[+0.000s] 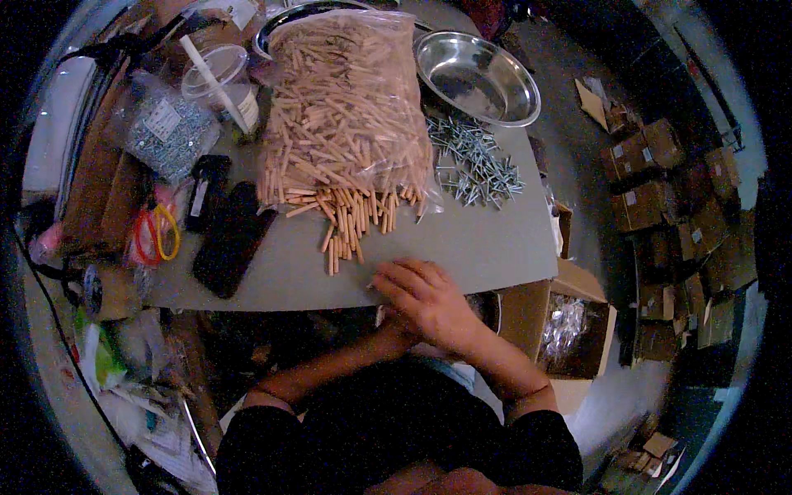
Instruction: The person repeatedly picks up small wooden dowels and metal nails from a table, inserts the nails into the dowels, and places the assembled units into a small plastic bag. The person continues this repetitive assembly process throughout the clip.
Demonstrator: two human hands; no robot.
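Note:
My right hand (429,301) is at the table's front edge, lying across my left hand (400,322). Its fingers are bent and close together; whatever they hold, if anything, is hidden. Most of my left hand is covered, so its fingers do not show. Just beyond the hands, loose wooden dowels (351,219) spill from the mouth of a big clear plastic bag (342,107) full of more dowels. A heap of silvery screws or bolts (474,161) lies to the right of the bag.
A shiny metal bowl (478,78) stands behind the metal pieces. On the left are a bag of small hardware (169,128), a plastic tub (216,74), a dark phone-like slab (233,239) and yellow and red rings (167,231). An open carton (532,322) sits beside the table; stacked cartons (648,206) stand farther right.

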